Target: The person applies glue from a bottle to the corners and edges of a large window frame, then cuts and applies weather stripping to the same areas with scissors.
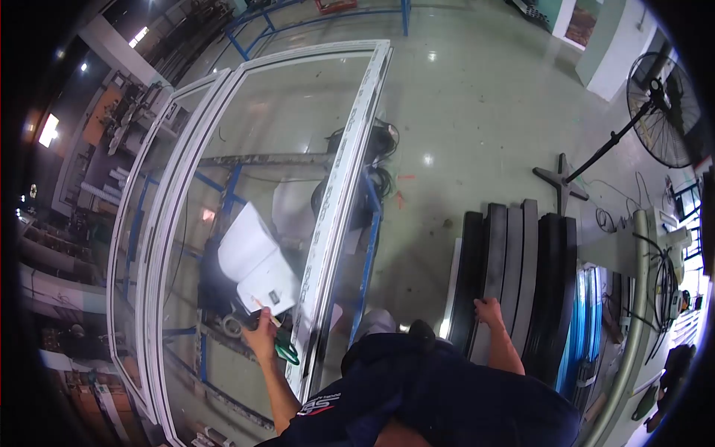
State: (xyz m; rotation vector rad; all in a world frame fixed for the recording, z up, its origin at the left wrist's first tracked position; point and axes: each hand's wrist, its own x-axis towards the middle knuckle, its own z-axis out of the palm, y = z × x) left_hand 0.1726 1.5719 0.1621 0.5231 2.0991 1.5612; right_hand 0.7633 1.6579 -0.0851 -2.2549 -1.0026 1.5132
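My left hand (261,335) bends in beside an open notebook (257,257), its fingers curled at the page's lower edge near a slim pale stick (258,302), though I cannot tell whether they grip it; the notebook lies spread on the glazed area of a large white-edged frame (363,104), just inside its long near rail, probably so that both pages stay flat and within my reach; a roll of tape (232,325) sits by my fingertips, and scissors with green handles (287,350) lie beside my wrist, apparently kept close for easy picking up; blue metal supports (369,257) show through and beside the frame, which seems laid across them to hold it off the floor (454,97); my right hand (489,311), half closed, is out to the other side over a row of dark and grey long profiles (514,261), and I cannot tell whether it touches or grasps one; they lie lengthwise side by side, perhaps to keep them straight and together; beyond them a black fan (659,104) leans into view on its stand.
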